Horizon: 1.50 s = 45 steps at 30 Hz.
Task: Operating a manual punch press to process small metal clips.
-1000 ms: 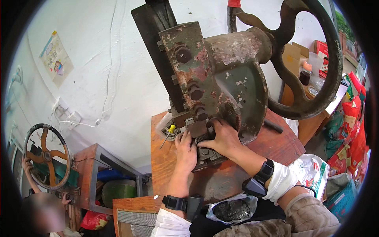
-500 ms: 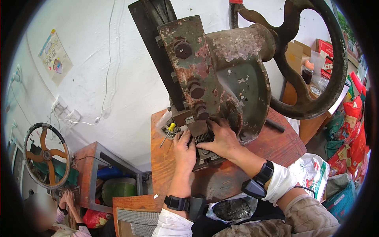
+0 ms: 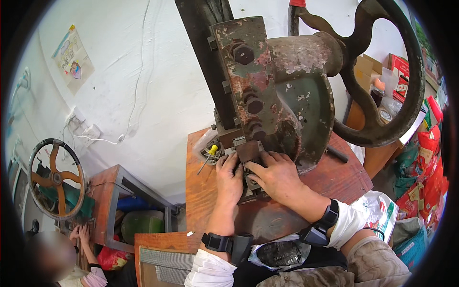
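A heavy hand press (image 3: 248,71) with worn green and reddish paint stands on the wooden bench, its metal block (image 3: 248,151) low over the small die base (image 3: 251,184). My left hand (image 3: 229,181) is at the left side of the die, fingers bent and pressed together by the block. My right hand (image 3: 279,179) lies over the die from the right, its thumb and forefinger closing in below the block. Both sets of fingertips meet around something small at the die. My fingers and the block hide most of it.
A clear tub (image 3: 206,147) holding a yellow-handled screwdriver (image 3: 213,150) sits left of the press. The large handwheel (image 3: 416,81) rises at the right. A bag of dark pieces (image 3: 279,253) lies at my lap. Another person's hands (image 3: 82,233) work below a second wheel (image 3: 56,178).
My right hand has shifted its fingers over the toothed strip that showed between my hands, covering it. The left hand stays beside the die. The whole view has shifted slightly.
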{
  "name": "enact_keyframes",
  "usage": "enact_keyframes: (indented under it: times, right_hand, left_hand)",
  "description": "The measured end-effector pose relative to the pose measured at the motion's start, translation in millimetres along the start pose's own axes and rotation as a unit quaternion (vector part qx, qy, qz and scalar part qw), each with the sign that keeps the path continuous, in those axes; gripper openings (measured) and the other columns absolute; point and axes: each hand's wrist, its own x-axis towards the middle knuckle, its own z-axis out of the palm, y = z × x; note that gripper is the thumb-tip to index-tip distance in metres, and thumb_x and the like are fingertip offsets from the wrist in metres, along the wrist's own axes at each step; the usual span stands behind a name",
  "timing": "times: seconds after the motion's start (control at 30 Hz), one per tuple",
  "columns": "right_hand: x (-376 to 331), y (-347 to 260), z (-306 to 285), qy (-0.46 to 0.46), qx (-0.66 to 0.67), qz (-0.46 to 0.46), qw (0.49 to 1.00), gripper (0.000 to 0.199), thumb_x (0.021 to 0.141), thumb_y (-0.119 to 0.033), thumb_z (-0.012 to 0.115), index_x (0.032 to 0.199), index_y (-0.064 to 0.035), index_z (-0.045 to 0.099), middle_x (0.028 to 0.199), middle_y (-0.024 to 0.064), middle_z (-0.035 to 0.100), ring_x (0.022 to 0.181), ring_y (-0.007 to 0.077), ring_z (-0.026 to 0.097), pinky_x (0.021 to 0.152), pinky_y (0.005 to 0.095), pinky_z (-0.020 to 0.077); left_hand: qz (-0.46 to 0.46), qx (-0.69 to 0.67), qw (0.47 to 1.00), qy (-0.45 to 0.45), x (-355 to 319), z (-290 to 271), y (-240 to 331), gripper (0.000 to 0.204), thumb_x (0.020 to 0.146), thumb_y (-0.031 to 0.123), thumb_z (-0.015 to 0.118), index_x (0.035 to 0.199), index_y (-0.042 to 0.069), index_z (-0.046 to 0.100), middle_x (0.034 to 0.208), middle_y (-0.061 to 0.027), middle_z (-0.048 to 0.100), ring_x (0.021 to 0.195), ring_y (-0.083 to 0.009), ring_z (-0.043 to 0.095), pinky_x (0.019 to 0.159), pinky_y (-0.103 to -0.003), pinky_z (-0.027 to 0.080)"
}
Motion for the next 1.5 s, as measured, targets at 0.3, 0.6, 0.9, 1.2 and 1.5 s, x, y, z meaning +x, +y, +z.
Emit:
enact_keyframes:
  times: [0.3, 0.6, 0.9, 1.2, 1.5]
  right_hand:
    - [3.8, 1.1, 15.2, 0.077, -0.024, 0.006, 0.997, 0.027, 0.070, -0.028, 0.068, 0.093, -0.0165, 0.064, 0.097, 0.0162, 0.061, 0.091, 0.0320, 0.060, 0.076, 0.0400, 0.0480]
    - [2.7, 2.6, 10.0, 0.116, 0.005, -0.018, 0.993, 0.022, 0.067, -0.025, 0.068, 0.085, -0.0133, 0.061, 0.088, 0.0117, 0.058, 0.084, 0.0293, 0.059, 0.072, 0.0395, 0.0477]
    - [-23.6, 32.1, -63.2, 0.162, 0.091, -0.083, 0.979, 0.023, 0.065, -0.009, 0.071, 0.086, -0.0061, 0.065, 0.094, 0.0104, 0.061, 0.089, 0.0295, 0.058, 0.073, 0.0369, 0.0501]
    - [-29.7, 61.1, -174.5, 0.247, -0.028, -0.102, 0.963, 0.021, 0.067, 0.004, 0.064, 0.087, 0.0024, 0.061, 0.097, 0.0175, 0.060, 0.095, 0.0347, 0.055, 0.082, 0.0425, 0.0438]
    - [-55.8, 90.1, -183.5, 0.221, -0.069, -0.037, 0.972, 0.016, 0.075, 0.006, 0.059, 0.090, 0.0029, 0.060, 0.105, 0.0169, 0.059, 0.106, 0.0329, 0.052, 0.093, 0.0409, 0.0378]
  left_hand:
    - [-0.047, -0.031, 0.998, 0.012, -0.1, 0.1, 5.1, 0.033, 0.079, 0.004, 0.059, 0.113, 0.004, 0.060, 0.115, -0.0154, 0.058, 0.112, -0.0337, 0.045, 0.097, -0.039, 0.036]
    - [0.011, 0.029, 0.999, -0.045, -1.6, -3.7, -1.8, 0.035, 0.081, 0.010, 0.058, 0.116, 0.009, 0.058, 0.121, -0.0154, 0.051, 0.117, -0.0357, 0.041, 0.100, -0.045, 0.031]
    - [-0.067, 0.028, 0.996, -0.060, 0.6, -4.4, 8.0, 0.032, 0.085, 0.015, 0.053, 0.117, 0.016, 0.050, 0.128, -0.0171, 0.042, 0.126, -0.0367, 0.030, 0.094, -0.066, 0.017]
    - [-0.096, 0.065, 0.991, -0.074, -1.6, -7.5, 0.8, 0.036, 0.084, 0.017, 0.052, 0.120, 0.016, 0.048, 0.130, -0.0161, 0.042, 0.128, -0.0372, 0.026, 0.095, -0.070, 0.011]
    - [-0.099, 0.129, 0.985, -0.056, -3.4, -2.2, 28.4, 0.039, 0.085, 0.018, 0.050, 0.124, 0.016, 0.044, 0.131, -0.0213, 0.040, 0.130, -0.0387, 0.025, 0.093, -0.074, 0.012]
